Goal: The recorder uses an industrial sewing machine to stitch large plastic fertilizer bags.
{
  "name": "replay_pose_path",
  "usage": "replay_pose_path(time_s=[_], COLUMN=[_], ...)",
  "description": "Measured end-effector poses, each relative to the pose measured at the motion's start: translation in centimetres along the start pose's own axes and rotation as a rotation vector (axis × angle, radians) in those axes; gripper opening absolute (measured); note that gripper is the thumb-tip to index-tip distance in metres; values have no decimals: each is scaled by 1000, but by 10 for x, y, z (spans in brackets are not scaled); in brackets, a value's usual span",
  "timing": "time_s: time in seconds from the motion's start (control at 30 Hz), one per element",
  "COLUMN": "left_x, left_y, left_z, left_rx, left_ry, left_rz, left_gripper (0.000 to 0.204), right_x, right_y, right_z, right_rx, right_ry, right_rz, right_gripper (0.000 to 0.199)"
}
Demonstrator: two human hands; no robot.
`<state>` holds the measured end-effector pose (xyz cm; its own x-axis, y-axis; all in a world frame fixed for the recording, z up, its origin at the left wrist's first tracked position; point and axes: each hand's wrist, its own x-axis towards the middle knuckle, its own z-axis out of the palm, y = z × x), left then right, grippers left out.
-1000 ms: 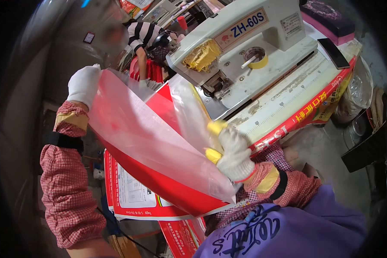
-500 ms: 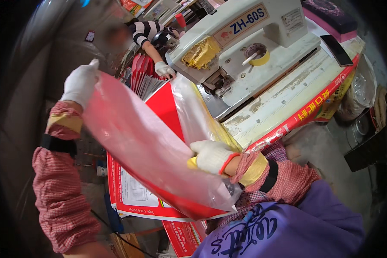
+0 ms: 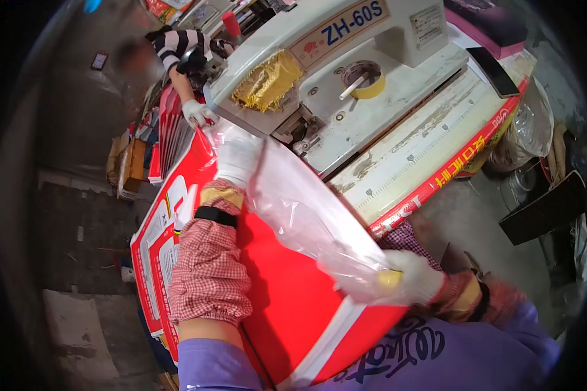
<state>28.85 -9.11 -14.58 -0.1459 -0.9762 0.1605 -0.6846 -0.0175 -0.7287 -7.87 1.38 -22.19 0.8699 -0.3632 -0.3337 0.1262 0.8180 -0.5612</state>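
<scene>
Ahead of your left hand (image 3: 238, 159) the pale sewing machine (image 3: 332, 72) blocks the way, its head just beyond the clear plastic liner (image 3: 306, 215). A co-worker's gloved hand (image 3: 197, 113) sits close at the far left. The red sack (image 3: 287, 293) fills your lap. Open floor (image 3: 72, 228) lies to your left; right of your right hand (image 3: 414, 277), grey floor (image 3: 466, 208) gives room.

Grey concrete floor (image 3: 78, 169), cluttered white workbench (image 3: 424, 150)

Sewing wkshop: industrial sewing machine (image 3: 346, 72).
</scene>
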Motion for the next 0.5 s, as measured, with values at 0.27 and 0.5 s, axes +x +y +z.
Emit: replay_pose_path(time_s=[0.27, 0.5], left_x=[9, 2], left_y=[7, -3], left_z=[37, -4], left_rx=[-625, -706], left_ry=[390, 105], left_rz=[20, 42], left_gripper=[23, 12], right_x=[-18, -35], right_y=[-16, -33], right_z=[0, 14], right_rx=[88, -895], right_ry=[212, 282], right_rz=[-60, -197], right_gripper=[27, 27])
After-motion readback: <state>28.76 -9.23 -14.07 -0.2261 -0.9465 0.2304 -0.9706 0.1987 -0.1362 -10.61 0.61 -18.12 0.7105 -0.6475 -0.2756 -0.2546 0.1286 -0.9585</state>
